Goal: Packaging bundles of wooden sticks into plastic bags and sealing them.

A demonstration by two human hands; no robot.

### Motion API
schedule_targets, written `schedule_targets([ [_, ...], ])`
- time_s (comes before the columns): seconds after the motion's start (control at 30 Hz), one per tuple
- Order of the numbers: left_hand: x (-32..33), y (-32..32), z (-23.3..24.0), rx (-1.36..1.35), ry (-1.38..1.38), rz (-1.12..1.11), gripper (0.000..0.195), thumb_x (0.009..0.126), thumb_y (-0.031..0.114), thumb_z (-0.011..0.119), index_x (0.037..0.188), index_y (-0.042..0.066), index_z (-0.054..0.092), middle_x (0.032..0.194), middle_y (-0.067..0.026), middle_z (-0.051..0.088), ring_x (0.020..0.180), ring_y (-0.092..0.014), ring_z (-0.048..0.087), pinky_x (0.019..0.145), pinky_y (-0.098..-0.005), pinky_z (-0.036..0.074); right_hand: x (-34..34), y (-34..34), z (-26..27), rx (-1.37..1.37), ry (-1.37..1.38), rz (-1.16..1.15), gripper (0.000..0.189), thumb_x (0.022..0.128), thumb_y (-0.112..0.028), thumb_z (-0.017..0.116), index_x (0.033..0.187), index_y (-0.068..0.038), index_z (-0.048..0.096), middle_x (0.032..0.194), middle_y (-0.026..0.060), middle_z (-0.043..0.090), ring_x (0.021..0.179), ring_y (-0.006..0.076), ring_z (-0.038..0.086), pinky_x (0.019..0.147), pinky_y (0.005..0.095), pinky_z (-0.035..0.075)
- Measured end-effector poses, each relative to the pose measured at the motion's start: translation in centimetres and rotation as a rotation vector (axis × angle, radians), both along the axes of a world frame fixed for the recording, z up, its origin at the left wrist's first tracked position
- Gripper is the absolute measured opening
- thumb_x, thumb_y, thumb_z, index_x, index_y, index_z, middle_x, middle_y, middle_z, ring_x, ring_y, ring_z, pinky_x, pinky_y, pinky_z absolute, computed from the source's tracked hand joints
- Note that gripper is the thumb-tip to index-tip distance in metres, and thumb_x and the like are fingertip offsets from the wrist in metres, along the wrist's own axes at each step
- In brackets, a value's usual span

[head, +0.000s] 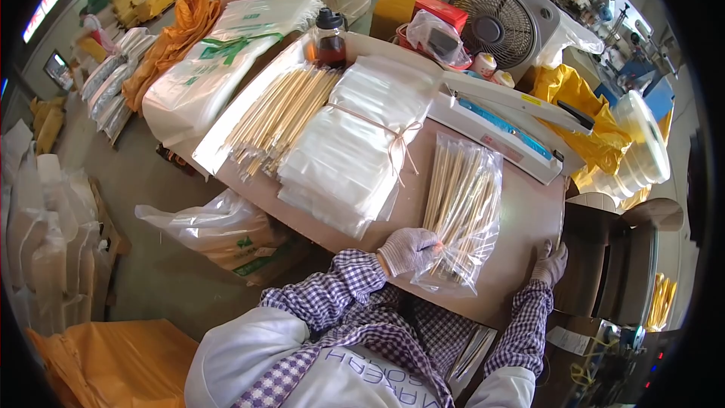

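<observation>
On the brown tabletop (518, 226), a clear plastic bag (467, 198) holds a bundle of thin wooden sticks. My left hand (408, 250), in a knitted glove, pinches the bag near its lower end, beside a small orange-red spot. My right hand (549, 263), also gloved, rests on the table's right edge, with its fingers over the rim. Left of the bagged sticks lies a stack of clear plastic bags (357, 141), tied with a thin cord. Loose wooden sticks (283, 113) lie in a pile to the left of that stack.
An impulse sealer (504, 130) stands at the table's back right, near a grey box fan (490, 22). A dark-lidded bottle (331, 39) stands at the back. An open cardboard box (612, 260) is right of the table. A filled plastic bag (226, 232) hangs or stands at its left.
</observation>
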State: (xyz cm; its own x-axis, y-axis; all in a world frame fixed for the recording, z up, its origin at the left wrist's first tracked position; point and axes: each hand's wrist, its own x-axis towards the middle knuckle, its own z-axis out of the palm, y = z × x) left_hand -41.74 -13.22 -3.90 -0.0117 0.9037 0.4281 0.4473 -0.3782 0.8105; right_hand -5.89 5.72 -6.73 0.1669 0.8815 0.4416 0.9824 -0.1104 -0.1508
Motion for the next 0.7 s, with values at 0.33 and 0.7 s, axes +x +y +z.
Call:
schedule_targets([
  [0.33,0.04,0.03,-0.23,0.028,0.005,0.028,0.019,0.082,0.022,0.060,0.083,0.003,0.064,0.073,-0.0134,0.062,0.066,-0.028,0.061,0.060,-0.0356,0.050,-0.25,-0.22,0.25,-0.037,-0.006,-0.027,0.070,0.074,-0.048,0.064,0.124,-0.006,0.041,0.127,0.0180,0.045,0.114,0.0333,0.045,0.095,0.0399,0.039],
  [0.7,0.10,0.10,-0.39,0.036,-0.002,0.031,0.019,0.082,0.021,0.060,0.083,0.003,0.064,0.073,-0.0135,0.062,0.066,-0.028,0.061,0.059,-0.0357,0.050,-0.45,-0.17,0.47,-0.044,0.014,-0.017,0.071,0.075,-0.048,0.064,0.125,-0.003,0.041,0.126,0.0190,0.045,0.113,0.0341,0.045,0.094,0.0394,0.039],
])
